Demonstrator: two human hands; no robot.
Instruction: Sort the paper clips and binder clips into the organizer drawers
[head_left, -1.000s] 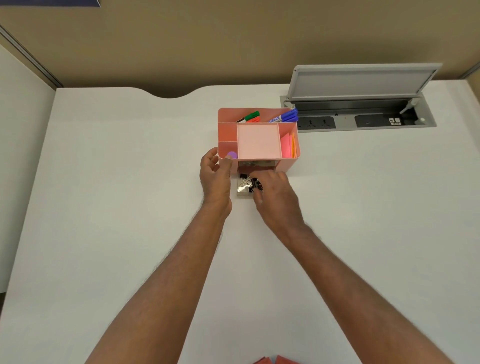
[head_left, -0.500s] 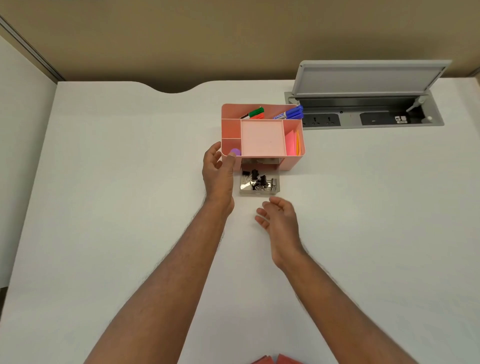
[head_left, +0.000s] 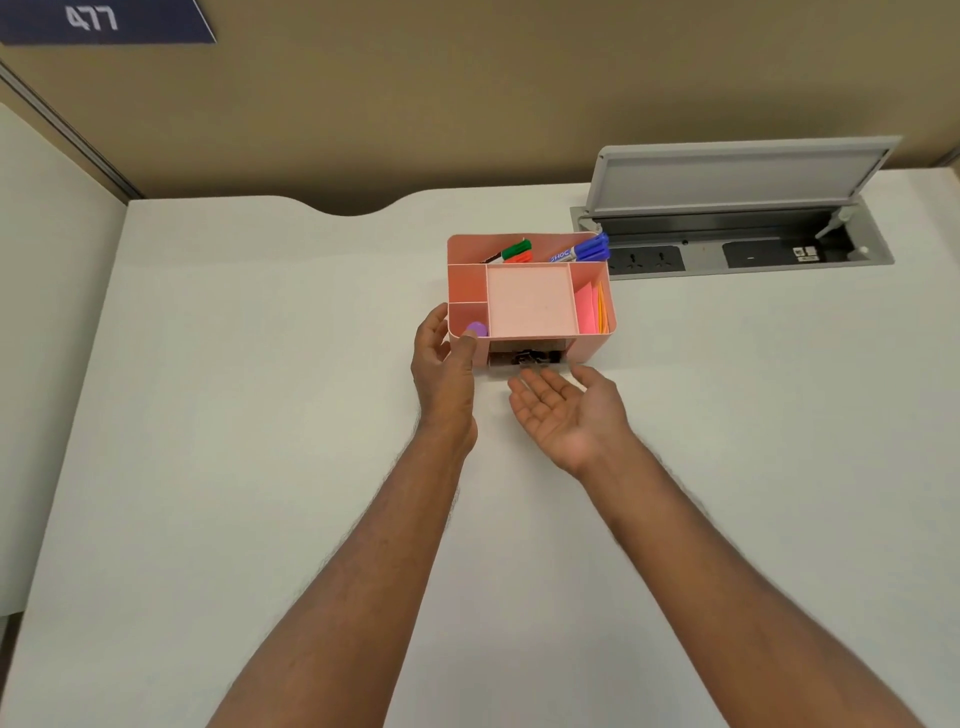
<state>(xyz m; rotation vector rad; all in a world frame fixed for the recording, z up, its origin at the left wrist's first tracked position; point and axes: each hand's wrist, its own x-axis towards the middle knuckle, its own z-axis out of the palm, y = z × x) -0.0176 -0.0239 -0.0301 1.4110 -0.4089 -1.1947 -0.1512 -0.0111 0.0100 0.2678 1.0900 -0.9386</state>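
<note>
Left hand (head_left: 441, 364) grips the pink organizer's (head_left: 597, 348) front-left corner — right hand (head_left: 566, 410), palm up, fingers spread, touches the nearly closed drawer (head_left: 524, 359) of binder clips.

This is an office cubicle. The white worktop (head_left: 260, 415) has a curved cable cut-out in its far edge and is closed in by tan fabric partition panels (head_left: 415, 104) at the back and a pale divider (head_left: 52, 338) along the left edge. Near the far right corner a recessed power box (head_left: 727, 249) with its grey lid (head_left: 743, 171) raised shows sockets. A dark numbered sign (head_left: 104, 21) reading 477 hangs on the partition. A pink desk organizer (head_left: 592, 351) holds markers (head_left: 582, 252) and sticky notes (head_left: 589, 312).
</note>
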